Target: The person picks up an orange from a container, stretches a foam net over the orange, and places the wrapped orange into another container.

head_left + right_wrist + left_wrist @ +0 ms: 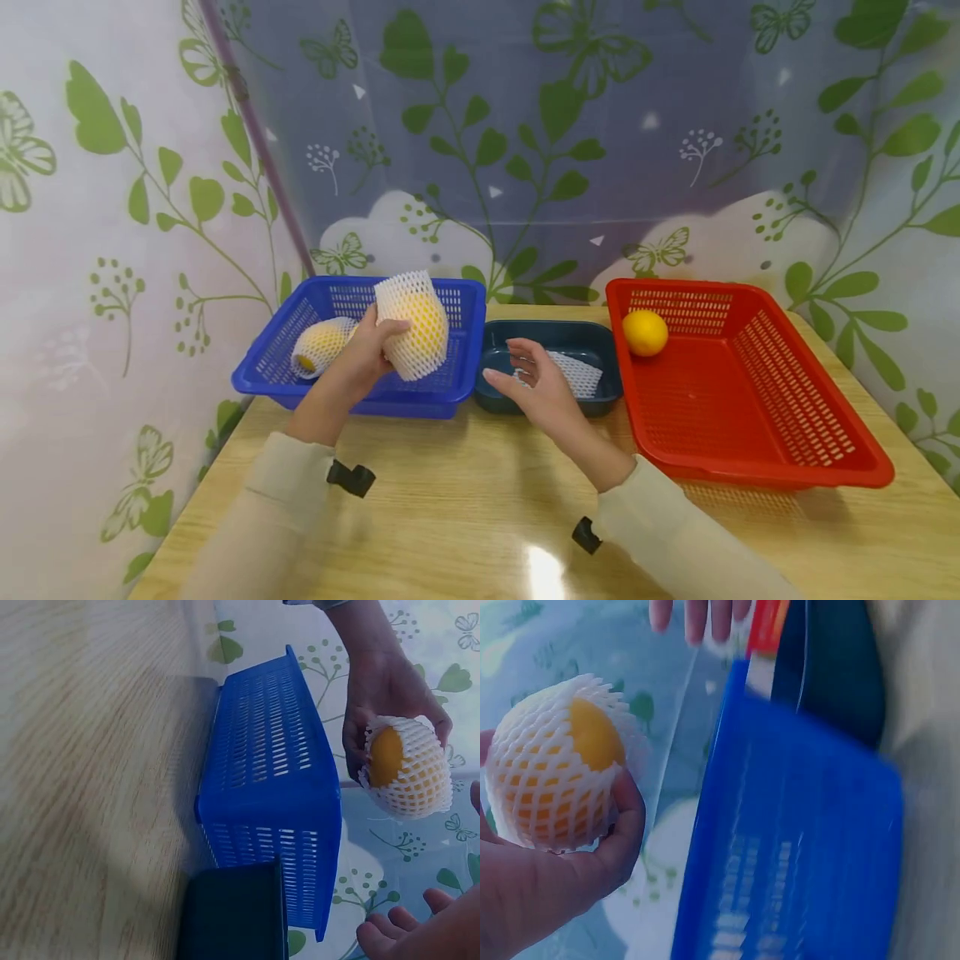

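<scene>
My left hand (366, 343) grips an orange in a white foam net (417, 327), held up over the right part of the blue basket (247, 377). In the left wrist view, bare orange peel (596, 735) shows through the net's opening, with the thumb beside it. My right hand (546, 392) holds nothing, its fingers loosely bent above the dark teal tray (501, 333). Inside that tray lies a flattened foam net (577, 375), partly hidden by the right hand. Another netted orange (322, 343) rests in the blue basket, behind the left hand.
To the right stands a red basket (720, 400) with an unwrapped orange (645, 332) in its back left corner. All the containers sit side by side on a wooden table (450, 500). Patterned curtains (480, 150) hang behind and at both sides.
</scene>
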{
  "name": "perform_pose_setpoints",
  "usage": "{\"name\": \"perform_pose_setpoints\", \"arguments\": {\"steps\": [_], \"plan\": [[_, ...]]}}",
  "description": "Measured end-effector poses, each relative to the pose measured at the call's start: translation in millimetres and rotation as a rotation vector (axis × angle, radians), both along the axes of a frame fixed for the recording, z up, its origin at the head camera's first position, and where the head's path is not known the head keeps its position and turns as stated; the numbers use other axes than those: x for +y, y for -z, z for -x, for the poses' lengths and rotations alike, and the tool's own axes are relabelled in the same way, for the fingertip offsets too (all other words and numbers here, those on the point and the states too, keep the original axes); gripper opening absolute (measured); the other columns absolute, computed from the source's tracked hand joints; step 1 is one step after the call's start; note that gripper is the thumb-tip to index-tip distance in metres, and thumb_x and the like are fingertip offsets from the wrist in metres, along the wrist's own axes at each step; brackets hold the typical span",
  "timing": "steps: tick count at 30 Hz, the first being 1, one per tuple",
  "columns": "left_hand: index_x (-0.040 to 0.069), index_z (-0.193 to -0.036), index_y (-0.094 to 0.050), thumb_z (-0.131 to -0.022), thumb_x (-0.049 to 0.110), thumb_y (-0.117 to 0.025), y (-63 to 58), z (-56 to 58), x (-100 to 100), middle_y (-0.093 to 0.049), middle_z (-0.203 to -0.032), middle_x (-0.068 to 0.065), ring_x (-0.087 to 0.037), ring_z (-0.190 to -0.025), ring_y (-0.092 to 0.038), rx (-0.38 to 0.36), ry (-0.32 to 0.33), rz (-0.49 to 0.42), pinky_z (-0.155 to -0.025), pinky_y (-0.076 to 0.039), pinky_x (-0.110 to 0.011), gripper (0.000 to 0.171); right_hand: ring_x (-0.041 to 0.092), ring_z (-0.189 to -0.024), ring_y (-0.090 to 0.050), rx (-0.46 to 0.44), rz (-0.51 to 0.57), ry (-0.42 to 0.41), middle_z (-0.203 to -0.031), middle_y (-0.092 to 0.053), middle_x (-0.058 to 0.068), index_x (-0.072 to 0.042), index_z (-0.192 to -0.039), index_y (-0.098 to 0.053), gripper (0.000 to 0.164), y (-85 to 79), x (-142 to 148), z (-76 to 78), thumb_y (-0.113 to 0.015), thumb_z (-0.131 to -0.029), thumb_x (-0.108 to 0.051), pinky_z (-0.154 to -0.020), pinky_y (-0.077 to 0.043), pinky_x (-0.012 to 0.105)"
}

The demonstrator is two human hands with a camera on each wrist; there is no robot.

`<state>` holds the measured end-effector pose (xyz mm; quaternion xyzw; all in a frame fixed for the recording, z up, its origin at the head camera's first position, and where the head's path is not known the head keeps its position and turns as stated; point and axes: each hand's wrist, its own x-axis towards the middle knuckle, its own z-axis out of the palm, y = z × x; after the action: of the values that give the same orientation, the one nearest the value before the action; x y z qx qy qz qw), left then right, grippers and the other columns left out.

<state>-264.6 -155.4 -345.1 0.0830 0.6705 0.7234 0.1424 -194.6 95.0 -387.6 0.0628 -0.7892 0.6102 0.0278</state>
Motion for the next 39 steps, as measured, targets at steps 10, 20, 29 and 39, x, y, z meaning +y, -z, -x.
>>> {"name": "perform_pose_setpoints", "arguments": {"steps": [10, 20, 29, 39], "plan": [[0.007, -0.147, -0.018, -0.089, 0.031, -0.056, -17.4, 39.3, -11.3, -0.036, -0.136, -0.023, -0.032, -0.108, -0.052, 0.078, -0.093, 0.520, -0.079, -0.053, -0.042, 0.073, 0.033, -0.140, -0.033, 0.108, -0.347, -0.006, -0.155, -0.032, 0.010, -0.012, -0.148, -0.038, 0.084, 6.3, -22.0, 20.3, -0.070, -0.083, -0.055, -0.108, -0.033, 0.058], [0.004, -0.153, -0.007, -0.087, 0.040, -0.057, -29.2, 63.9, -2.1, -0.032, -0.145, -0.026, -0.040, -0.122, -0.045, 0.048, -0.038, 0.841, -0.089, -0.049, -0.054, 0.091, 0.038, -0.141, -0.029, 0.101, -0.511, -0.007, -0.158, -0.022, 0.015, -0.007, -0.151, -0.031, 0.094, 16.7, -36.8, 39.9, -0.065, -0.083, -0.062, -0.108, -0.032, 0.060], [0.002, -0.154, -0.001, -0.089, 0.051, -0.055, -33.6, 82.5, 9.4, -0.030, -0.148, -0.030, -0.043, -0.127, -0.042, 0.038, 0.002, 1.050, -0.091, -0.050, -0.053, 0.098, 0.031, -0.145, -0.021, 0.074, -0.574, -0.009, -0.157, -0.028, 0.014, -0.003, -0.149, -0.036, 0.084, 22.9, -33.5, 45.8, -0.063, -0.089, -0.054, -0.113, -0.026, 0.055], [-0.002, -0.153, -0.002, -0.088, 0.052, -0.053, -16.7, 99.1, 27.9, -0.023, -0.152, -0.030, -0.043, -0.140, -0.026, 0.016, -0.009, 1.197, -0.113, -0.027, -0.051, 0.099, 0.031, -0.146, -0.018, 0.139, -0.690, -0.085, -0.158, -0.027, 0.010, -0.003, -0.149, -0.035, 0.081, 23.7, -30.6, 49.5, -0.057, -0.092, -0.056, -0.114, -0.024, 0.053]]}}
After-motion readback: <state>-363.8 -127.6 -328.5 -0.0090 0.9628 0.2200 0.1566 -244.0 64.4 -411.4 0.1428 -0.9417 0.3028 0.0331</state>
